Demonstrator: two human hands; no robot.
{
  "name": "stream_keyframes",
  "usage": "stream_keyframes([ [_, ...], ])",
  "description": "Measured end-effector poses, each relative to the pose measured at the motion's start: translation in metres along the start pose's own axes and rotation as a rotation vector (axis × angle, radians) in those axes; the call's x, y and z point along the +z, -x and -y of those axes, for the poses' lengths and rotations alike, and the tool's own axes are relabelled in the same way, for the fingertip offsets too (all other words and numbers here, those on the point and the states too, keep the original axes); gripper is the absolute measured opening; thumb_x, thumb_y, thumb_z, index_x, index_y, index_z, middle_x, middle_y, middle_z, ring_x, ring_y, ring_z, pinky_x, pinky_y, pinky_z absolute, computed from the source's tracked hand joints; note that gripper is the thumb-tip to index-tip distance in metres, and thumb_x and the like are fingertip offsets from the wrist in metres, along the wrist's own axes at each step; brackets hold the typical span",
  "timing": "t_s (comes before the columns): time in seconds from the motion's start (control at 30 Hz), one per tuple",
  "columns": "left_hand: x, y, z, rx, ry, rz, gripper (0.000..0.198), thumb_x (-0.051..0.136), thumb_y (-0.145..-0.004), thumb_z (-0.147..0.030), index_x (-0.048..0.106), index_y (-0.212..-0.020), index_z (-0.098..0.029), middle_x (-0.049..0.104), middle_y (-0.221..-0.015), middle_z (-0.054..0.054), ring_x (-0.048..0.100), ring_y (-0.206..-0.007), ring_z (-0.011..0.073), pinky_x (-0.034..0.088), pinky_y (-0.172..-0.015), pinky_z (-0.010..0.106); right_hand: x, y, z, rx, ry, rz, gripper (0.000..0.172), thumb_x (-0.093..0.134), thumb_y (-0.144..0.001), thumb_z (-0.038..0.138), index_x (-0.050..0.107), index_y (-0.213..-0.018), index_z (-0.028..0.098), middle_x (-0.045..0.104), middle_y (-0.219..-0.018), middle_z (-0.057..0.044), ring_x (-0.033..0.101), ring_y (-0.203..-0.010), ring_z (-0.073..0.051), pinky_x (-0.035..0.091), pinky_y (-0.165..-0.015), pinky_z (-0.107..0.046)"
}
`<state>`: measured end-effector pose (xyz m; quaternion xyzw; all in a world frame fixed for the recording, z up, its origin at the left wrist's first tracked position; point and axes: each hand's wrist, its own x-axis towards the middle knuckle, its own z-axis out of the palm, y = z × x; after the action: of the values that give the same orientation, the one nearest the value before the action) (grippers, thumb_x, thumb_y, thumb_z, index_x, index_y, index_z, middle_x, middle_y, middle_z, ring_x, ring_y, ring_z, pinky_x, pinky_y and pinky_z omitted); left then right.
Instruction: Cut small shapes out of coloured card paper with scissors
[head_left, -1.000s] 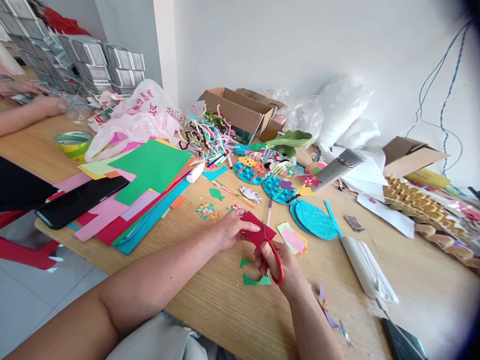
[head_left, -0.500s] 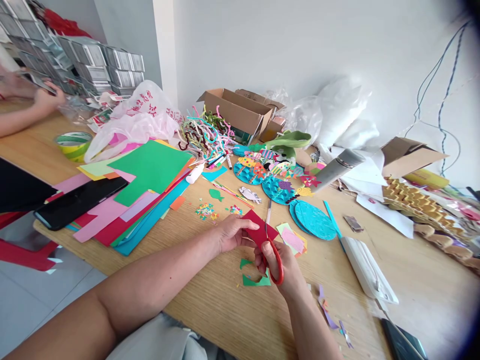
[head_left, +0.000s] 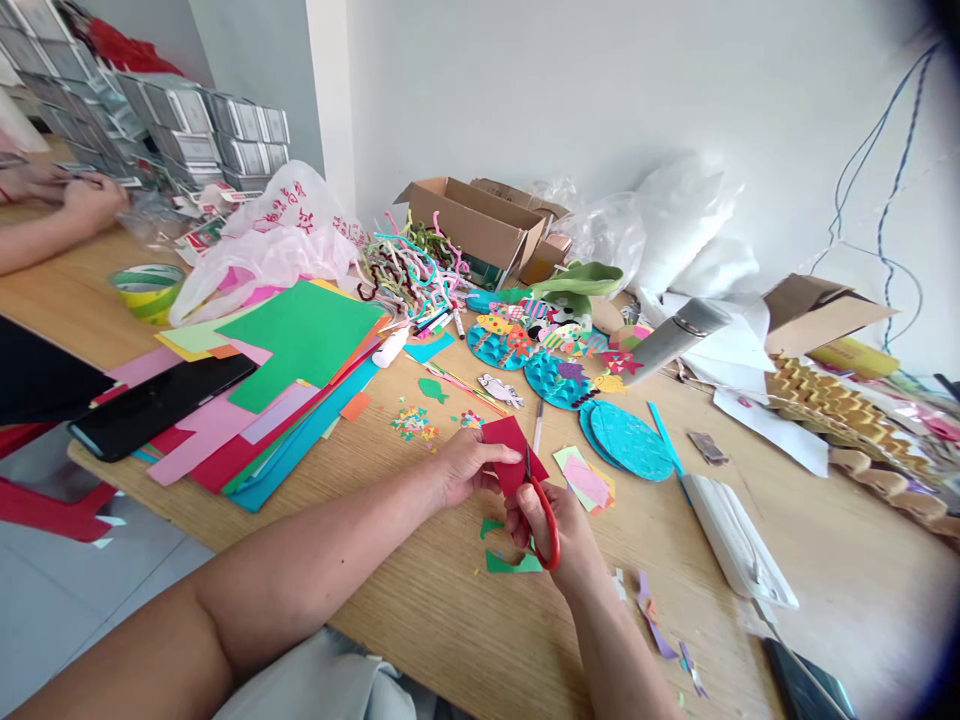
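My left hand (head_left: 466, 466) pinches a small piece of dark red paper (head_left: 512, 450) just above the wooden table (head_left: 465, 610). My right hand (head_left: 562, 535) has its fingers through the handles of red scissors (head_left: 541, 512), whose blades point up into the lower edge of the red paper. Green paper offcuts (head_left: 512, 562) lie on the table right under my hands. A little stack of pastel paper squares (head_left: 585, 478) rests just to the right of the scissors.
A spread of coloured paper sheets (head_left: 300, 345) with a black phone (head_left: 161, 400) fills the left. Teal paper discs (head_left: 628, 440), pipe cleaners (head_left: 409, 265), cardboard boxes (head_left: 480, 225), a white laminator-like device (head_left: 739, 540) and tape rolls (head_left: 150, 285) lie around. Another person's hands (head_left: 82, 195) work at far left.
My hands and the red paper have shifted slightly; the paper has turned a little in my left fingers while the scissors stay in its lower edge. The other person's hands moved at far left.
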<state>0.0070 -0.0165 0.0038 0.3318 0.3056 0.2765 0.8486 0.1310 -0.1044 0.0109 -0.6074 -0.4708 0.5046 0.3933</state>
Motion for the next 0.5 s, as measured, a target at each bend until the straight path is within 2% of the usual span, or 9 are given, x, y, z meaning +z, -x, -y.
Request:
stream_keyframes([
  [0.23, -0.002, -0.002, 0.002, 0.054, -0.022, -0.001, 0.027, 0.072, -0.057, -0.025, 0.063, -0.078, -0.011, 0.064, -0.071, 0.003, 0.058, -0.061, 0.0121, 0.043, -0.057, 0.024, 0.0, 0.0, 0.0, 0.018, -0.002, 0.001, 0.05, 0.055, -0.076, 0.064, 0.053, -0.07, 0.014, 0.059, -0.053, -0.003, 0.048, -0.04, -0.01, 0.034, -0.039, -0.021],
  [0.5, -0.004, -0.002, 0.002, 0.088, -0.037, 0.038, 0.022, 0.071, -0.059, -0.023, 0.063, -0.076, -0.012, 0.064, -0.071, 0.002, 0.059, -0.062, 0.0129, 0.044, -0.061, 0.026, 0.001, 0.003, 0.012, -0.027, 0.019, 0.046, 0.061, 0.05, -0.07, 0.074, 0.055, -0.068, 0.013, 0.059, -0.055, -0.005, 0.05, -0.044, -0.012, 0.037, -0.043, -0.023],
])
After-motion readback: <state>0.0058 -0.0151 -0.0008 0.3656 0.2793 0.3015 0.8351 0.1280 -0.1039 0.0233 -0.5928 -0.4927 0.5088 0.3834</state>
